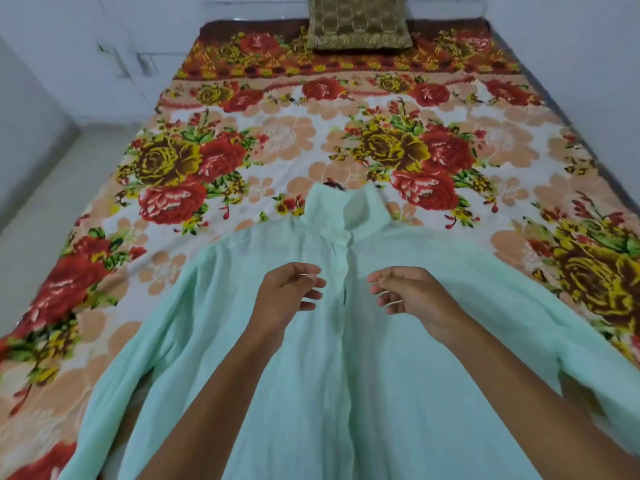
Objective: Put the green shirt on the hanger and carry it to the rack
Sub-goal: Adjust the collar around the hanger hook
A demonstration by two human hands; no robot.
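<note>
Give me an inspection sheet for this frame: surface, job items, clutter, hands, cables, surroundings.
Surface: bed with floral blanket, shirt spread on it.
Job's things: green shirt lies flat, front up, collar away from the person; a dark bit at the collar may be the hanger hook, cannot tell; rack not in view.
Clutter: olive cushion at the bed's far end.
Hands: left hand and right hand over the placket, fingers relaxed, holding nothing.
Cables: nothing seen.
Surroundings: pale wall, light floor on the left.

Floral-blanketed bed (311, 140), brown cushion (358, 24), pale walls (52, 57), light floor (52, 209)
</note>
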